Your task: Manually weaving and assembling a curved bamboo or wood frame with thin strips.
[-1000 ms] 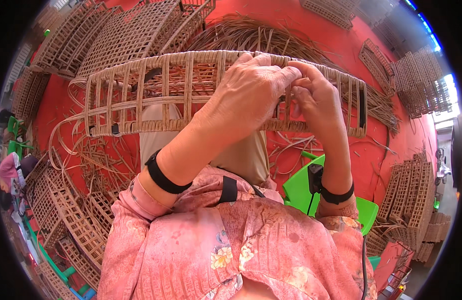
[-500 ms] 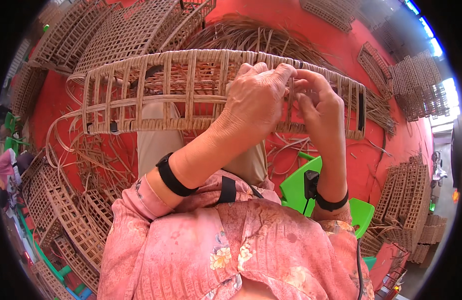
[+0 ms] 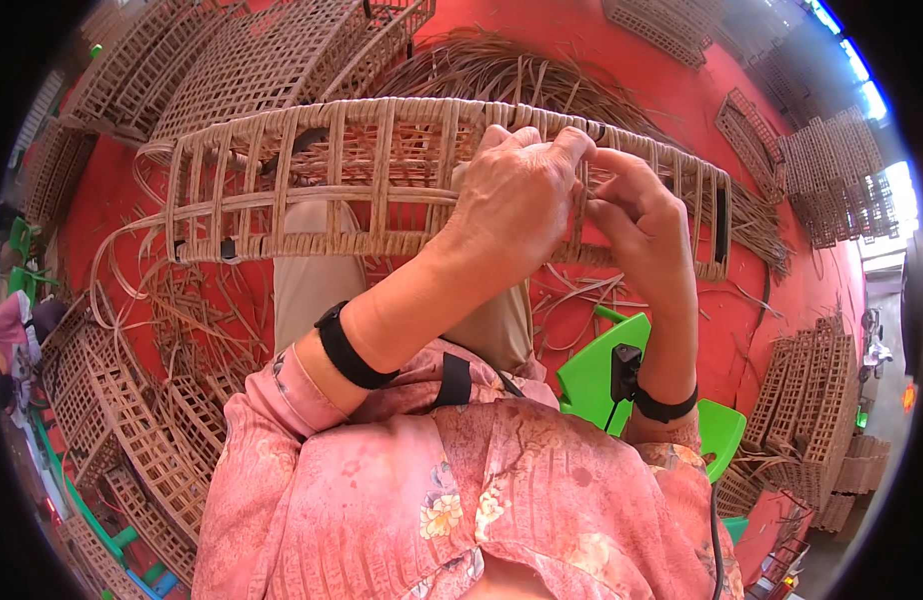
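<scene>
A long woven basket (image 3: 387,125) of tan natural strips over a dark frame lies across my knees, its open lattice side toward me. A pale weaving strip (image 3: 312,193) runs along that side through the uprights as far as my left hand (image 3: 512,195). The left fingers are closed over the lattice right of the middle, gripping the basket. Close beside it, my right hand (image 3: 642,215) has its thumb and fingers bent together at an upright strip. What lies between the right fingertips is too small to make out.
Loose tan strips (image 3: 522,75) are heaped beyond the basket on the red floor (image 3: 702,320). Finished woven panels (image 3: 247,70) stack at the far left, more baskets (image 3: 147,410) at near left and others (image 3: 802,390) at right. A green stool (image 3: 607,375) stands by my right arm.
Both hands stay at the same spot on the lattice. The right fingers have curled a little more, and the right hand has shifted slightly down. The basket has barely moved.
</scene>
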`<state>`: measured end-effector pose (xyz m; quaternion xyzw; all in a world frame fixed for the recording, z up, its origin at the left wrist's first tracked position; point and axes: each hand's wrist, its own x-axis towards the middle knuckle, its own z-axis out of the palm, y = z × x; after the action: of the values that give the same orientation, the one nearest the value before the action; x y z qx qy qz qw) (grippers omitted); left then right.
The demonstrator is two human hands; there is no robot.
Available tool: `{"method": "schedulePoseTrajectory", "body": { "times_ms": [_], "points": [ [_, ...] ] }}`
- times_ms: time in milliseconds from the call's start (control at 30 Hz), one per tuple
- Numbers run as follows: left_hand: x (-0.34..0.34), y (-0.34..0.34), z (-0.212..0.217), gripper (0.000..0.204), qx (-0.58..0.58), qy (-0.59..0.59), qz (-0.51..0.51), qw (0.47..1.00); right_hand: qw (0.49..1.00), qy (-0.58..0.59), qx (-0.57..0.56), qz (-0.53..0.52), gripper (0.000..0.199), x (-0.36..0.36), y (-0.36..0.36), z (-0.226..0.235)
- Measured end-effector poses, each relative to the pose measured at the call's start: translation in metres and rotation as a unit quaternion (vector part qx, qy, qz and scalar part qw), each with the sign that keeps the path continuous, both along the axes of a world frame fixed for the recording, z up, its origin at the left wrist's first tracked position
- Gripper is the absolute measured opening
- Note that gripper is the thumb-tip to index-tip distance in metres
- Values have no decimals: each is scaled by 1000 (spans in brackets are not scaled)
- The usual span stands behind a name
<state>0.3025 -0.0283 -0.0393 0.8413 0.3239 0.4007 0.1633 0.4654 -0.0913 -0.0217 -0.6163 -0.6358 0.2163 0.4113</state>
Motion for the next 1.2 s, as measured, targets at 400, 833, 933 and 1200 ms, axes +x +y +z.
{"method": "schedulePoseTrajectory", "body": {
  "times_ms": [400,833,933,1200],
  "points": [
    [19,-4,13,20,-20,-126,-132,983,992,120,25,-36,47,52,-48,49],
    [29,-23,20,15,-42,-57,-37,997,990,-103,-52,-77,40,43,-17,26],
    [40,-15,14,15,-120,-45,-49,991,988,-137,-67,-26,47,50,-5,22],
    [47,-13,5,16,-120,-21,-42,992,990,-8,-135,32,44,63,-5,24]
  ]
}}
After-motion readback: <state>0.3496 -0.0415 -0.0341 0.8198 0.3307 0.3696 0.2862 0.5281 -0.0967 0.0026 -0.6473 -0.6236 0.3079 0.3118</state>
